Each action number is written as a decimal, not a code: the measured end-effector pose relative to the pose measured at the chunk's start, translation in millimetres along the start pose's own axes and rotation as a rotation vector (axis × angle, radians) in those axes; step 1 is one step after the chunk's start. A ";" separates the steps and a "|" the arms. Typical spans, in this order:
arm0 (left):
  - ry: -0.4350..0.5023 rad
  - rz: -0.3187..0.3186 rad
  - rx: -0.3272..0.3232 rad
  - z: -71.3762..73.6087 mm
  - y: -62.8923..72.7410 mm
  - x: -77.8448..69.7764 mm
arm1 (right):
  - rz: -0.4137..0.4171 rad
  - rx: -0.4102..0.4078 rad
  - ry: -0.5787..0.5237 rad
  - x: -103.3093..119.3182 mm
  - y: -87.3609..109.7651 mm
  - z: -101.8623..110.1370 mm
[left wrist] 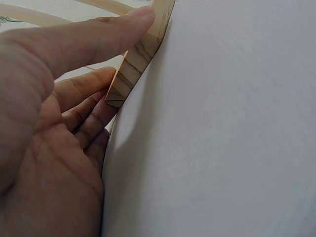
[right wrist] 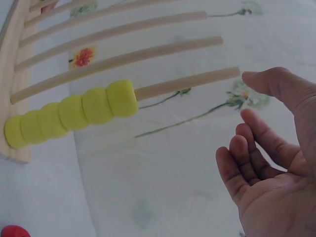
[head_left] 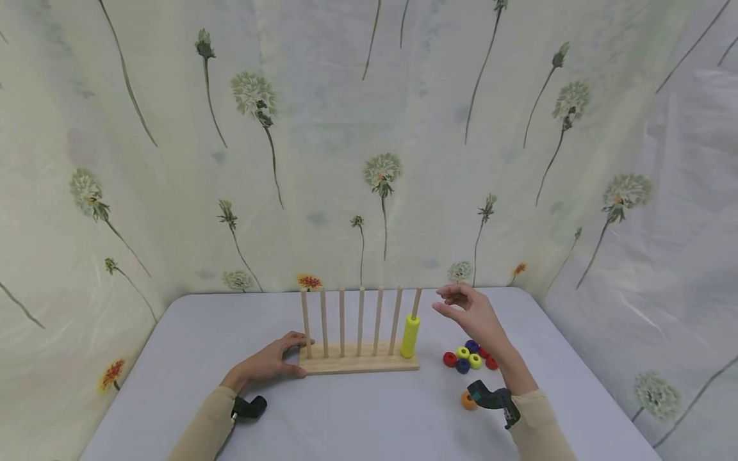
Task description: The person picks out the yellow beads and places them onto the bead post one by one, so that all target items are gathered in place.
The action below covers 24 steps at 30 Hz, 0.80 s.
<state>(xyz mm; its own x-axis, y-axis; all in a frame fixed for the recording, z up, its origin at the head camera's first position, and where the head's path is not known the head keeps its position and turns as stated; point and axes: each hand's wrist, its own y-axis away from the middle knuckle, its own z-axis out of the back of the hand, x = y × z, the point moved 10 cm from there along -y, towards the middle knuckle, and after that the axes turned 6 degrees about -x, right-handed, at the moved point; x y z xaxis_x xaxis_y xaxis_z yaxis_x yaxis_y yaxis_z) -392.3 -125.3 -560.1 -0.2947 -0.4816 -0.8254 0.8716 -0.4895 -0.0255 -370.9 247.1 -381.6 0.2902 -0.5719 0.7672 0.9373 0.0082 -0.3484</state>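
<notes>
A wooden peg stand [head_left: 360,366] with several upright pegs stands on the table. My left hand [head_left: 271,360] grips the left end of its base, thumb at the front and fingers behind; the left wrist view shows the thumb and index finger against the wood [left wrist: 131,74]. Yellow beads [head_left: 410,337] are stacked on the rightmost peg [right wrist: 190,82], whose upper part is bare. Just right of that peg's top, my right hand [head_left: 469,314] is raised with nothing between its thumb and loosely bent fingers.
Loose beads lie right of the stand: red [head_left: 450,359], yellow [head_left: 475,361] and blue [head_left: 463,365] ones in a cluster. An orange bead [head_left: 469,401] lies nearer, partly behind the right wrist's camera [head_left: 490,396]. A flowered cloth [head_left: 323,160] hangs behind the white table [head_left: 357,416].
</notes>
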 end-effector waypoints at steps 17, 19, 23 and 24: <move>-0.012 -0.017 0.000 0.0 -0.1 0.5 | -0.037 -0.002 0.062 -39.4 20.2 12.2; -0.010 -0.016 0.001 0.1 -0.4 0.8 | -0.049 -0.001 0.076 -43.8 22.9 12.7; -0.007 -0.016 0.002 -0.1 -1.1 1.4 | -0.074 0.007 0.078 -53.4 28.3 13.8; -0.006 -0.011 0.003 -0.3 -1.2 2.0 | -0.080 0.011 0.076 -56.1 29.9 14.0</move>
<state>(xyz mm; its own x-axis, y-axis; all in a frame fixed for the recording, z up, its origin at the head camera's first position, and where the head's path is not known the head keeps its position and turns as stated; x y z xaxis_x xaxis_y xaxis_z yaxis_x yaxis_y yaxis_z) -393.8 -125.5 -561.9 -0.3067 -0.4806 -0.8216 0.8671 -0.4970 -0.0329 -356.4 290.9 -427.5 0.1992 -0.6313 0.7495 0.9592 -0.0309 -0.2810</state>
